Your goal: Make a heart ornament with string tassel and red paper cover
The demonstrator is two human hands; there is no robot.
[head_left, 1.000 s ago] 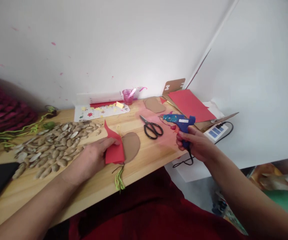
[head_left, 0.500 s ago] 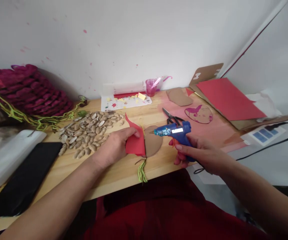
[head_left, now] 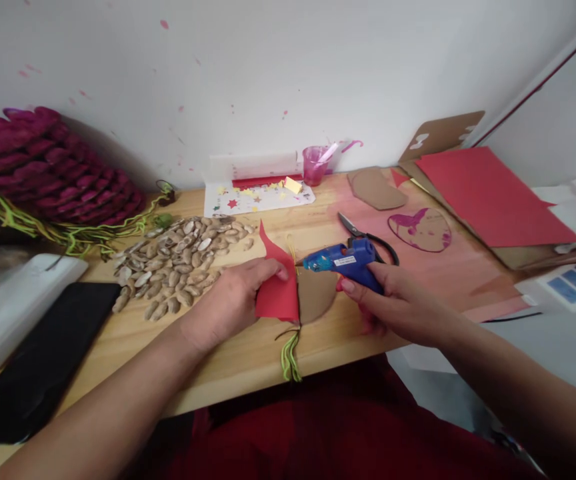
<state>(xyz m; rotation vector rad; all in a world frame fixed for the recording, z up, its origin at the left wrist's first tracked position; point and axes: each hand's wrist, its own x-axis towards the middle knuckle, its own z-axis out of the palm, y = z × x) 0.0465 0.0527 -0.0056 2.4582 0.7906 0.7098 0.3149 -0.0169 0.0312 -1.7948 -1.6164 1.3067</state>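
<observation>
My left hand [head_left: 238,293] is closed on a piece of red paper [head_left: 278,300], thumb on top. The paper covers the left part of a cardboard cutout [head_left: 317,297] lying on the wooden table. In my right hand [head_left: 398,300] is a blue hot glue gun [head_left: 351,261], held by its handle. Its nozzle points left, close over the paper's right edge; whether it touches cannot be made out. A green yarn tassel [head_left: 291,357] hangs from the cutout's lower end, and a thin cord runs along the paper's edge.
Peanut shells [head_left: 178,263] are heaped left of my left hand. Scissors [head_left: 368,240] and a painted cardboard heart [head_left: 421,230] lie beyond the glue gun. Red paper sheets [head_left: 493,197] are at the right, a pink cup [head_left: 315,170] at the back, a black flat object [head_left: 43,360] at the left.
The glue gun has come down and left relative to the cutout, its nozzle now closer to the red paper's edge. My left hand keeps its hold. The camera view has shifted slightly.
</observation>
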